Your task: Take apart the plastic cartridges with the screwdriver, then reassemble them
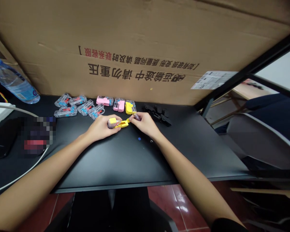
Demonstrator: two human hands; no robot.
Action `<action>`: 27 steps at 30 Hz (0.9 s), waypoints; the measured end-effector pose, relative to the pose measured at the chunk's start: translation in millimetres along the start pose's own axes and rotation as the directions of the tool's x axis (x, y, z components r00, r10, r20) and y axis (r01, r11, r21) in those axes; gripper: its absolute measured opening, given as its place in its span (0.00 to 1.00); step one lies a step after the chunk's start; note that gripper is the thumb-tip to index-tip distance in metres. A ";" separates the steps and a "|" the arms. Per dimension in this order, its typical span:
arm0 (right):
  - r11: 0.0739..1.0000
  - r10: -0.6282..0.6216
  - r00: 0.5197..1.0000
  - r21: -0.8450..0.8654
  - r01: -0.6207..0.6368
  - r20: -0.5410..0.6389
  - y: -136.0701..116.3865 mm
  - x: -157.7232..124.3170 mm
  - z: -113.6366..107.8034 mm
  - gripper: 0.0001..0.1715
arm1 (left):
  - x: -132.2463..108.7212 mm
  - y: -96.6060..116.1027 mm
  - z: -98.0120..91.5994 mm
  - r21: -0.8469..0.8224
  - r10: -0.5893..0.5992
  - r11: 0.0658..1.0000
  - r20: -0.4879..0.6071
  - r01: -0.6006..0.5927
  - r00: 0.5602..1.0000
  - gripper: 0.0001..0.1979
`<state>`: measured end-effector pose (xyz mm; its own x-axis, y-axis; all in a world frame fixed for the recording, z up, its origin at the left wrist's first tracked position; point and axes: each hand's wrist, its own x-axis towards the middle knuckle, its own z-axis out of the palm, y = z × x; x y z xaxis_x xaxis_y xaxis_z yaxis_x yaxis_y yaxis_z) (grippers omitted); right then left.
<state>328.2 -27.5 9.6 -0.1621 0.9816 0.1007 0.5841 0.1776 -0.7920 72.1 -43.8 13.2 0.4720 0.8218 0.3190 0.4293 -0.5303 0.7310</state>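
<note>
My left hand [101,126] is closed around a small yellow and clear plastic toy part [122,124], whose yellow end sticks out towards the right. My right hand [146,123] has its fingers pinched at a small yellow piece [128,120] beside that part. Whether the two yellow pieces are joined, I cannot tell. Just behind my right fingertips lies a yellow and clear plastic piece [130,108]. Two pink and clear pieces, a nearer one [119,105] and a farther one [103,100], sit to its left.
Several clear casings [65,111] with blue and red insides lie at the back left. Black plastic parts [159,115] lie right of my right hand. A blue disc [139,139] is on the black table [106,167]. A cardboard box [135,29] stands behind; a water bottle [16,82] leans left.
</note>
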 end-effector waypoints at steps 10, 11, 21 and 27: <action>0.994 -0.051 0.996 -0.101 0.043 -0.071 1.8 -0.9 -1.8 0.15 | -0.4 -0.7 0.2 0.011 0.008 1.000 -0.005 -0.008 1.000 0.15; 0.993 -0.063 0.995 -0.103 0.055 -0.076 1.3 -1.9 -2.5 0.15 | -0.3 -0.6 0.1 0.012 0.010 1.000 -0.006 -0.010 1.000 0.15; 0.982 -0.159 0.985 -0.111 0.151 -0.068 -0.1 -7.3 1.7 0.11 | 0.3 -2.0 0.3 -0.043 -0.009 0.999 -0.032 0.008 0.999 0.21; 0.950 -0.311 0.935 -0.016 0.312 -0.169 -15.6 -19.3 -2.1 0.09 | 0.9 0.3 -0.1 -0.130 -0.071 0.990 -0.105 0.058 0.992 0.23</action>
<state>323.9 -49.0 21.3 -0.1984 0.8748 0.4420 0.5171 0.4765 -0.7110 72.6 -43.2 13.8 0.3568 0.8749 0.3274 0.3517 -0.4505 0.8206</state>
